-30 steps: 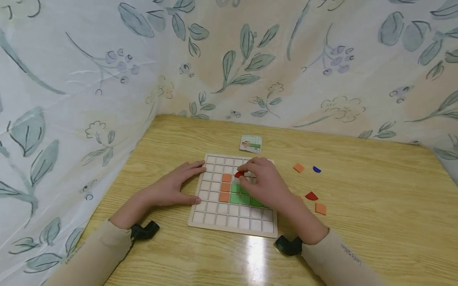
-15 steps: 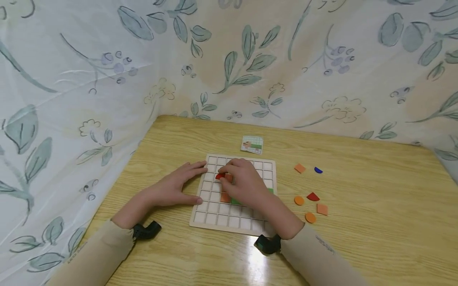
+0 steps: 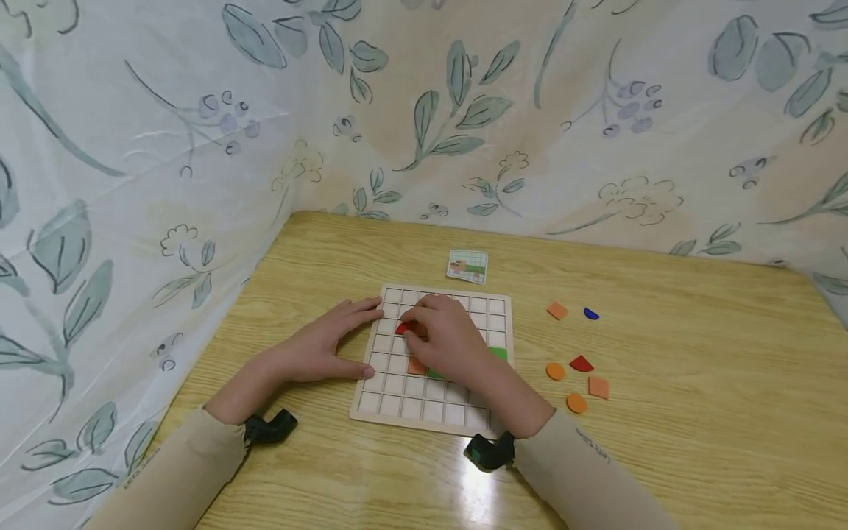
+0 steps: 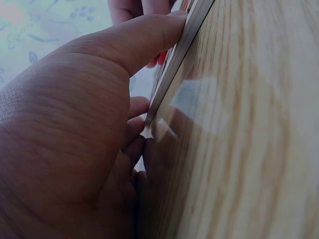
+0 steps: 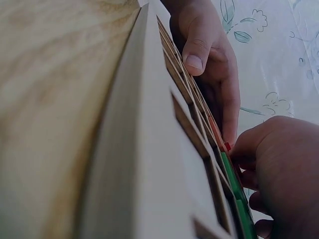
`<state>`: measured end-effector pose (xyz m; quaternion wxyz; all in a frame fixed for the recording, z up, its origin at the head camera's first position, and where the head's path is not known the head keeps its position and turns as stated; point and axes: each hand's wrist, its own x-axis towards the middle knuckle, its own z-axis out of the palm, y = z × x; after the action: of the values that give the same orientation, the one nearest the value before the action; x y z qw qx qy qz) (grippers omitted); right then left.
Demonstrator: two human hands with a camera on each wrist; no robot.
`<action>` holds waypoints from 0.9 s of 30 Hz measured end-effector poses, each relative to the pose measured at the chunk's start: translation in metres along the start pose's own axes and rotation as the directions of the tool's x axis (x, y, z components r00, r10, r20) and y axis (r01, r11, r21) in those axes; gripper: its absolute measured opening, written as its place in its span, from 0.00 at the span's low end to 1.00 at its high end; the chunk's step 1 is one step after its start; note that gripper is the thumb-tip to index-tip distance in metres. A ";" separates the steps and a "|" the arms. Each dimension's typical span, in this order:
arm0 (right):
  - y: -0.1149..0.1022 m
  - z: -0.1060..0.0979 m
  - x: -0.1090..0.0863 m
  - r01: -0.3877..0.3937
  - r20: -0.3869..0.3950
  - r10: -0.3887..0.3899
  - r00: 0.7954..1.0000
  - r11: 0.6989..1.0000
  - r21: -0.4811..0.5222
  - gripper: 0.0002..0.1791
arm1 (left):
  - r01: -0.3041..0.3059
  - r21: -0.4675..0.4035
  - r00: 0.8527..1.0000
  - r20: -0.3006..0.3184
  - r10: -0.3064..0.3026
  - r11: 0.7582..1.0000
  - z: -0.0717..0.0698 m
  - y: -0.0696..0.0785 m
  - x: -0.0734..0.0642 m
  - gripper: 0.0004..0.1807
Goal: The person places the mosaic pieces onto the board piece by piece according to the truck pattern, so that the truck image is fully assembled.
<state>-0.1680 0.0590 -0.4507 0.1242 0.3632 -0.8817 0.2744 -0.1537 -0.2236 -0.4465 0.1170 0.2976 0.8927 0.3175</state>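
Note:
My right hand (image 3: 450,340) pinches a red quarter-circle tile (image 3: 401,328) between thumb and fingers. It is over the upper left part of a wooden grid board (image 3: 411,407). Beneath that hand, a salmon-orange square tile (image 3: 417,365) and green square tiles (image 3: 498,355) sit in the cells, partly covered. My left hand (image 3: 321,342) rests at the board's left edge, fingers extended, thumb and fingertips touching the frame. In the left wrist view its thumb (image 4: 154,37) lies on the board's rim. Whether the red tile touches the cell floor is hard to see.
A small picture card (image 3: 467,266) lies behind the board. To the right are loose pieces: orange discs (image 3: 576,403), orange squares (image 3: 598,388), another red quarter-circle (image 3: 581,364) and a blue half-circle (image 3: 591,313). A floral cloth (image 3: 464,110) hangs behind the table.
My right hand has carried the red tile leftward across the board, past the orange column, and has slowed there over the last half second. The left hand has stayed at the edge.

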 end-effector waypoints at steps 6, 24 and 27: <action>0.000 0.002 0.001 -0.013 0.008 0.013 1.000 1.000 -0.006 0.08 | 0.011 -0.005 1.000 0.002 -0.011 1.000 0.000 0.000 -0.001 0.54; 0.001 0.000 0.002 0.016 -0.003 -0.016 1.000 1.000 -0.002 0.07 | -0.003 -0.005 1.000 -0.007 0.003 1.000 -0.001 0.002 0.001 0.54; 0.001 -0.001 0.001 0.025 -0.013 -0.025 1.000 1.000 -0.005 0.06 | 0.000 -0.005 1.000 -0.007 0.000 1.000 0.000 0.003 0.001 0.54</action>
<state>-0.1695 0.0590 -0.4499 0.1345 0.3720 -0.8769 0.2729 -0.1535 -0.2212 -0.4443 0.1148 0.2962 0.8924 0.3207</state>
